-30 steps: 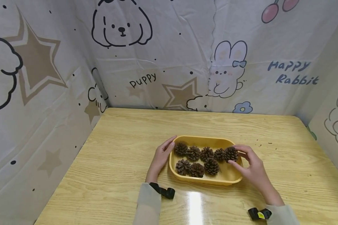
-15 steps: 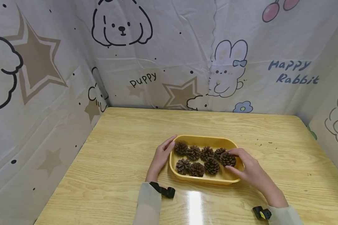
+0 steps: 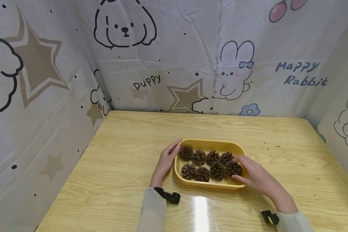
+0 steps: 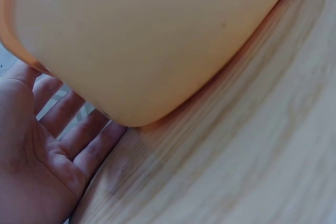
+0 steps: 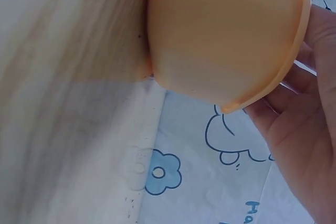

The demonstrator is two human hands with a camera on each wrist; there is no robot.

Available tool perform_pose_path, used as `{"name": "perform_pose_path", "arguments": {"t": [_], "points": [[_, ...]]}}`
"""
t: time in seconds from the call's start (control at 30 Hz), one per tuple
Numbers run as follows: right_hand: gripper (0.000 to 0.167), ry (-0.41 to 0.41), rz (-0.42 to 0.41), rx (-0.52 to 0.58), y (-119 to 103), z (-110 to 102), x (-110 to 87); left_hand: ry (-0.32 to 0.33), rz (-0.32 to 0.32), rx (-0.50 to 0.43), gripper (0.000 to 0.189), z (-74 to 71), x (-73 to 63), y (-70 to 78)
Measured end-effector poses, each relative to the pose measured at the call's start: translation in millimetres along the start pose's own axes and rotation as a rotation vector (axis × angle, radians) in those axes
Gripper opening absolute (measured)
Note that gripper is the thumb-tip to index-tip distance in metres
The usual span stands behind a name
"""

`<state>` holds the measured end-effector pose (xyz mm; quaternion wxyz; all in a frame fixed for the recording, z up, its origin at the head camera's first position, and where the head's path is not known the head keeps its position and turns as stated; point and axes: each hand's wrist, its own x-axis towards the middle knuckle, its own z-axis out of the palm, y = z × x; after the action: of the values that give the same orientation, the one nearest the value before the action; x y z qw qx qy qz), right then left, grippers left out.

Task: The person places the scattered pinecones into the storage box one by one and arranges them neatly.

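A yellow oblong basin [image 3: 211, 185] holds two rows of brown pine cones, with pine cones [image 3: 187, 152] at its left end. My left hand [image 3: 166, 162] rests against the basin's left end, its fingers fairly straight. The left wrist view shows that hand's palm [image 4: 47, 171] beside the basin wall [image 4: 136, 45]. Over the right rim reaches my right hand [image 3: 258, 175], thumb and fingers on either side of the front-right pine cone [image 3: 233, 168]. In the right wrist view, the basin [image 5: 226, 30] hides the fingertips of the right hand [image 5: 302, 124] and the pine cone.
The basin stands on a wood-grain table [image 3: 127, 145]. Small dark crumbs [image 3: 277, 146] lie to its right. A printed curtain [image 3: 168, 58] hangs behind the table and along its sides. Black wrist cameras [image 3: 172, 198] sit at both sleeves.
My right hand has brought its pine cone toward the front of the basin and slightly left, from the back row to the right end of the front row. My left hand stays in place.
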<state>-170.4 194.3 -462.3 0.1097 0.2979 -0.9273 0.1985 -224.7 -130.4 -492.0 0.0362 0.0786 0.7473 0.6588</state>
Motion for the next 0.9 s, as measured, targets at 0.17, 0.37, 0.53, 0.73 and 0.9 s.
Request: {"name": "perform_pose_path", "arguments": {"t": [0.17,0.37,0.53,0.73,0.9], "points": [[0.043,-0.104,0.047,0.031,-2.0,-3.7,3.6,0.002,-0.004,0.0,0.042,-0.2,0.1,-1.1],[0.047,-0.15,0.076,0.045,-2.3,-4.7,5.8,-0.006,-0.016,-0.012,0.042,-0.4,-0.9,-0.1],[0.048,-0.159,0.085,0.043,-1.6,-4.6,6.8,-0.011,-0.01,-0.021,0.042,-0.6,-0.6,-0.1],[0.048,-0.164,0.098,0.045,0.0,-3.7,6.6,-0.016,-0.009,-0.023,0.043,-0.6,-0.7,0.3],[0.048,-0.159,0.101,0.046,0.7,-2.8,5.9,-0.009,-0.016,-0.017,0.042,-0.3,-0.9,0.7]]}}
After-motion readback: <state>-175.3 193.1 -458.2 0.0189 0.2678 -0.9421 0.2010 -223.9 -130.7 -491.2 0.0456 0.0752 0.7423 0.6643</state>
